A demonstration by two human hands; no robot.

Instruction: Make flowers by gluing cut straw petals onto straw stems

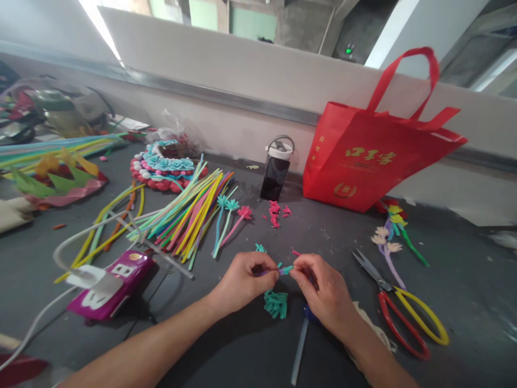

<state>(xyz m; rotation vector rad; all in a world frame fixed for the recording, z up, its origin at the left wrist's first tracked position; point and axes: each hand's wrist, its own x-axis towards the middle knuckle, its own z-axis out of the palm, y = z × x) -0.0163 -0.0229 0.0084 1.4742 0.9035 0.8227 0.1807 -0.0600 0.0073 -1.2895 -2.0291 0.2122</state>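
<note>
My left hand [250, 275] is closed in a pinch on a purple chenille stem, its tip showing past the fingers. A short teal chenille piece [287, 270] bridges the gap to my right hand [321, 288], whose fingertips pinch its other end. On the dark table, just below the hands, lies a pile of cut teal pieces [276, 304]. More teal bits [260, 248] show behind my left hand. Partly under my right hand is a blue tool, mostly hidden, with a translucent glue stick [299, 353] poking out. Scissors [383, 285] with red and yellow handles lie open to the right.
Further back are pink cut pieces [275, 214], finished chenille flowers [232, 205], a bundle of chenille stems [194, 215] and a leaning phone [274, 179]. A red bag [363, 161] stands at back right. A purple power strip [117, 285] with a white cable sits left.
</note>
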